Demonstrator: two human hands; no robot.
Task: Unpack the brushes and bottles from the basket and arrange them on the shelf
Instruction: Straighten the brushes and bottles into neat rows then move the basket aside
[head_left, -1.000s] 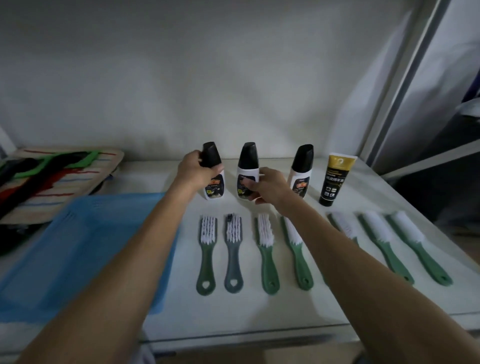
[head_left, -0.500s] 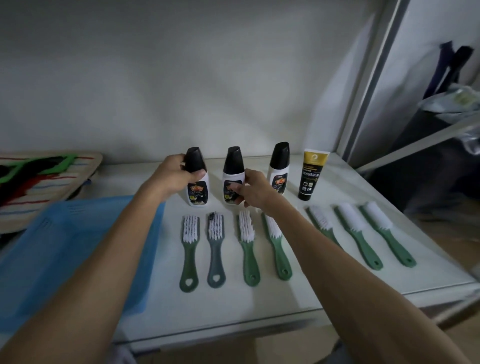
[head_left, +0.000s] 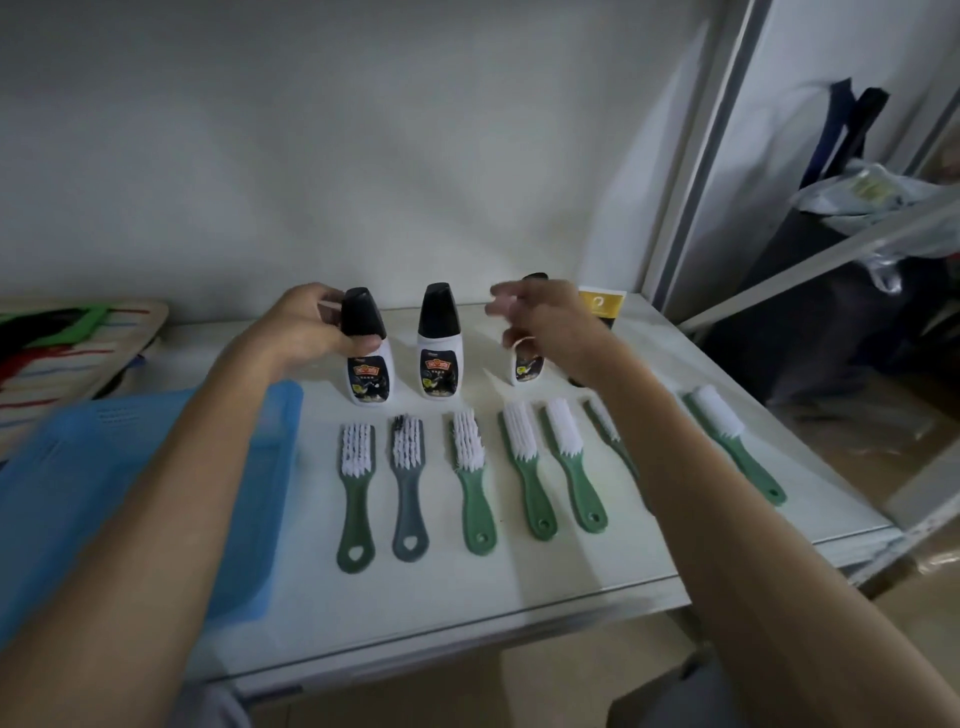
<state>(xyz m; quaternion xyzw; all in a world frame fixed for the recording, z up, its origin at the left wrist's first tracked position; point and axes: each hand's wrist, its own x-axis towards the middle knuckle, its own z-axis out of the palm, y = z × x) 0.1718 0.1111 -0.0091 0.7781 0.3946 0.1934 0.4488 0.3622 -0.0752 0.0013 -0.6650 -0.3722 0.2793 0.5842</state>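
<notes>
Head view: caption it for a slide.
Left hand grips the leftmost bottle; right hand hovers, brushes aligned below.

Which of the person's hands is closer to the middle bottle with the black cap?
Left, narrowly. The left hand grips the bottle beside the middle bottle, on its left. The right hand hovers, blurred, in front of the third bottle on its right.
</notes>
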